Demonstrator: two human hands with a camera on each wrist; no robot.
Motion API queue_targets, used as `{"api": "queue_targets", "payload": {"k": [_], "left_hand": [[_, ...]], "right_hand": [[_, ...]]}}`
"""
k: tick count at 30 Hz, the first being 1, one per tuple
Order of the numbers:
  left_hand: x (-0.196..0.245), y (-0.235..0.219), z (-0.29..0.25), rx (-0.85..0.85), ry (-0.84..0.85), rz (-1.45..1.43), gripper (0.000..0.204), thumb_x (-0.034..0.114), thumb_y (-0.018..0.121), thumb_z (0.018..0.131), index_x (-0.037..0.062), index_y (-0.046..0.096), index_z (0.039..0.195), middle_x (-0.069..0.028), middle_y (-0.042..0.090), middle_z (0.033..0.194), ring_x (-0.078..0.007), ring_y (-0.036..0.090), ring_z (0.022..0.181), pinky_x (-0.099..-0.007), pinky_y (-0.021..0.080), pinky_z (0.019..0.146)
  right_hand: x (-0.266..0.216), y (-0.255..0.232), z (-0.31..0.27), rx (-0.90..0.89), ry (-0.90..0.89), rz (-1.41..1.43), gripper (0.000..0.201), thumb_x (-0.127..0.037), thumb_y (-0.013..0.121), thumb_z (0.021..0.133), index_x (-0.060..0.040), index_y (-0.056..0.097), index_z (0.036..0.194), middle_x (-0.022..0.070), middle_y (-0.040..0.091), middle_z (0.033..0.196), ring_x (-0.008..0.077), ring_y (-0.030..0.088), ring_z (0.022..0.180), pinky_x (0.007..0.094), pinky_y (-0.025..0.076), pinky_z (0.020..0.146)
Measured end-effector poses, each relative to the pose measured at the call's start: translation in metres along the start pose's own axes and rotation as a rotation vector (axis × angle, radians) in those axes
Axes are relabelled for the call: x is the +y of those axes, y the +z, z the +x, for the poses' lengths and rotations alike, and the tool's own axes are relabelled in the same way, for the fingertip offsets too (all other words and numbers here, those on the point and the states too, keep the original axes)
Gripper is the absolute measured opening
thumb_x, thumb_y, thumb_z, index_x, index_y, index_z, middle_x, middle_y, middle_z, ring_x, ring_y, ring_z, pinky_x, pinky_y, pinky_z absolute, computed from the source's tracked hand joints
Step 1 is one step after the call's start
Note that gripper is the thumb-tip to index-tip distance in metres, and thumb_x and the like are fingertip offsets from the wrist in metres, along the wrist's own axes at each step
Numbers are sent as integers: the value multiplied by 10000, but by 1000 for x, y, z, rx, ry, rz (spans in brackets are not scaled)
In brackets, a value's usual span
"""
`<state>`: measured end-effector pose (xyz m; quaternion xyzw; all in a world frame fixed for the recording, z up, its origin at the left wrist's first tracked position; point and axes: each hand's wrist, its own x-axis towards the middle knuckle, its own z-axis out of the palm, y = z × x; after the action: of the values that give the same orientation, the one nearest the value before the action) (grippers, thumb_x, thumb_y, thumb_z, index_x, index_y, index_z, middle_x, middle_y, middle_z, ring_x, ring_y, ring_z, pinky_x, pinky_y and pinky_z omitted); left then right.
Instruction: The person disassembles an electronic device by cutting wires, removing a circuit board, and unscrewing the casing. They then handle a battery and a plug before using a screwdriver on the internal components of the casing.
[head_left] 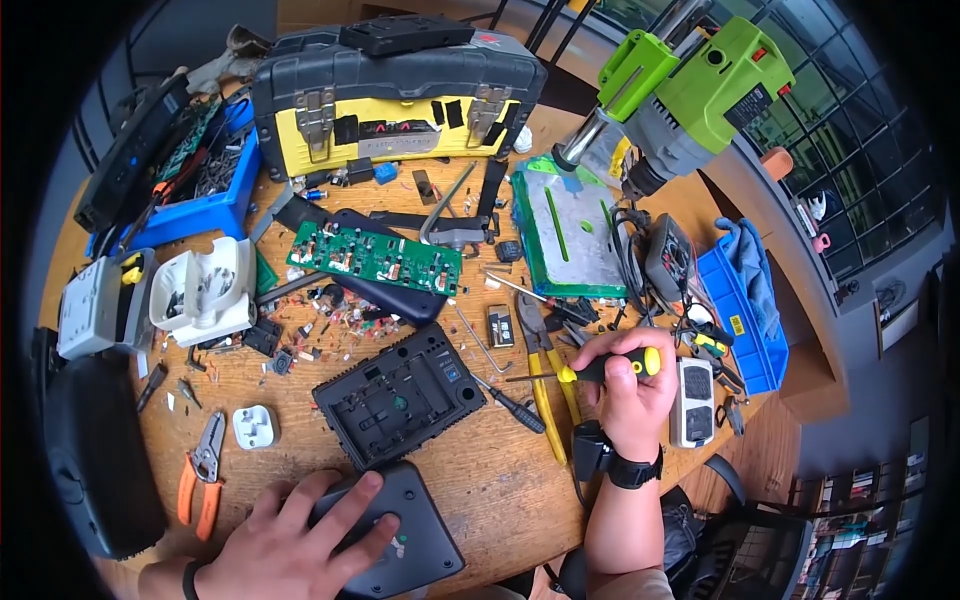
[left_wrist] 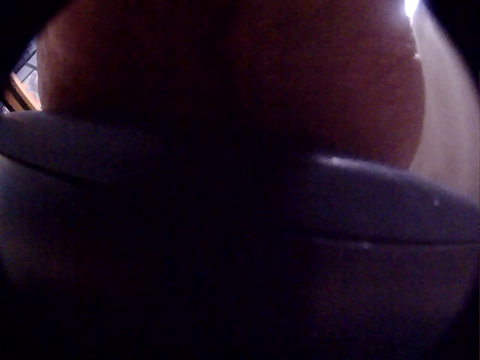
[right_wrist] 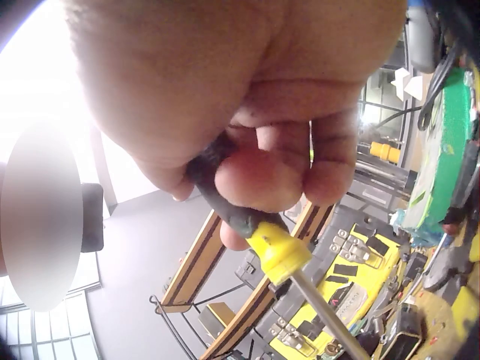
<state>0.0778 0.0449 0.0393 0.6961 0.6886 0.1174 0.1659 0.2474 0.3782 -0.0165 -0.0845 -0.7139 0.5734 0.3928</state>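
My right hand (head_left: 638, 400) grips a yellow-and-black screwdriver (head_left: 612, 369) above the table, its shaft pointing left in the head view. In the right wrist view, fingers and thumb curl round the black part of the handle, and the yellow collar (right_wrist: 279, 251) and metal shaft stick out below. My left hand (head_left: 300, 545) lies with spread fingers on a dark flat plastic cover (head_left: 425, 535) at the table's front edge. Just beyond the cover sits a black plastic housing (head_left: 400, 395) with its hollow inside facing up. The left wrist view is mostly dark.
Pliers with orange handles (head_left: 205, 480) and a white adapter (head_left: 256, 427) lie at left. Yellow-handled cutters (head_left: 540, 370) and another screwdriver (head_left: 520, 408) lie mid-table. Behind are a green circuit board (head_left: 375, 258), a yellow-black toolbox (head_left: 400, 110), a drill press (head_left: 690, 100) and scattered small parts.
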Motion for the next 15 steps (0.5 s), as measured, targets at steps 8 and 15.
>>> {"api": "queue_targets", "payload": {"k": [8, 15], "left_hand": [[-1, 0, 0, 13, 12, 2, 966, 402, 950, 574, 117, 596, 1427, -161, 334, 1661, -394, 494, 1238, -486, 496, 1028], [-2, 1, 0, 18, 17, 2, 975, 411, 949, 572, 113, 592, 1428, -165, 330, 1661, -401, 488, 1255, -489, 490, 1037]], "right_hand": [[2, 3, 1, -50, -18, 23, 224, -156, 675, 1031, -63, 513, 1153, 193, 720, 1016, 69, 562, 660, 198, 479, 594], [2, 4, 0, -60, 4, 22, 227, -146, 677, 1028, -66, 513, 1162, 192, 722, 1029, 69, 571, 692, 197, 487, 613]]}}
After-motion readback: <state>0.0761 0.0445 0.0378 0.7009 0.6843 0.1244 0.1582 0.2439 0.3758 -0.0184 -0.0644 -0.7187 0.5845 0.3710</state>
